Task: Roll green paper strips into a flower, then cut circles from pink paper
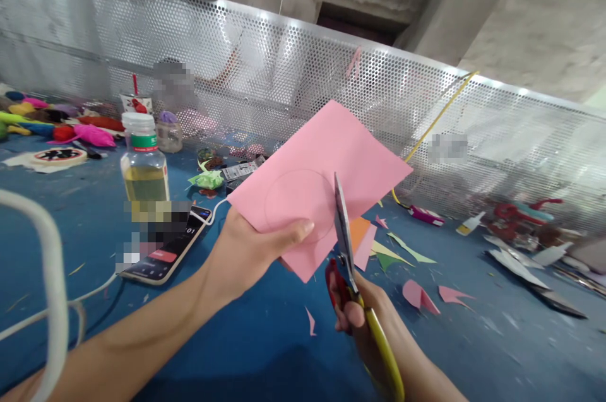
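My left hand (255,244) grips a pink sheet of paper (350,143) by its lower left part, the thumb lying on its face and the other fingers behind it. A faint circle is drawn on the sheet, partly under the thumb. My right hand (364,313) is wrapped round a pair of scissors (344,235) with one red and one yellow handle. Their blades point up across the sheet's lower right edge, just right of the circle. Whether the blades are cutting into the paper I cannot tell.
Pink scraps (420,296) and colored paper pieces (364,241) lie on the blue table (265,351). Left stand a bottle (144,168) of yellowish liquid and a phone (170,250) with a white cable. A perforated metal screen (265,61) runs behind. Tools (534,276) lie far right.
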A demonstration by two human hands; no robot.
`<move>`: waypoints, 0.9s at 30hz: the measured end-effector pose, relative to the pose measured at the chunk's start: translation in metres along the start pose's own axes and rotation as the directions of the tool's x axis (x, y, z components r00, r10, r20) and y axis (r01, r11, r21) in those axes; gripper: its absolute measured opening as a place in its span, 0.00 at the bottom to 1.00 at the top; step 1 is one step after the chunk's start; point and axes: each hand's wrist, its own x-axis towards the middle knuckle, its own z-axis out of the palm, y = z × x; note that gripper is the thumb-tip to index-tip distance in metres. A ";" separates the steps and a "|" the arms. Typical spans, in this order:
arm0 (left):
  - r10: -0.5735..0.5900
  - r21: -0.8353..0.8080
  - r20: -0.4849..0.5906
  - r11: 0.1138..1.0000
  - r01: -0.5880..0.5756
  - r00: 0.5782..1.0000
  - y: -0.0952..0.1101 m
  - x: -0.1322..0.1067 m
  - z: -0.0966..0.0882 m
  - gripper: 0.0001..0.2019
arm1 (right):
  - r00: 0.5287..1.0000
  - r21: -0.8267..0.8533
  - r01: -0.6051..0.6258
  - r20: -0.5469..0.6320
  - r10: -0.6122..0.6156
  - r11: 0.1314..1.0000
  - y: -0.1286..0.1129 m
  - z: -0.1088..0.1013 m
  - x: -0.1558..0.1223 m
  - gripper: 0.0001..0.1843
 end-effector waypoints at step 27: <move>0.057 0.231 0.056 0.970 -0.069 0.997 0.006 -0.003 -0.007 0.11 | 0.997 0.077 0.046 0.058 -0.051 0.996 0.001 0.001 0.002 0.41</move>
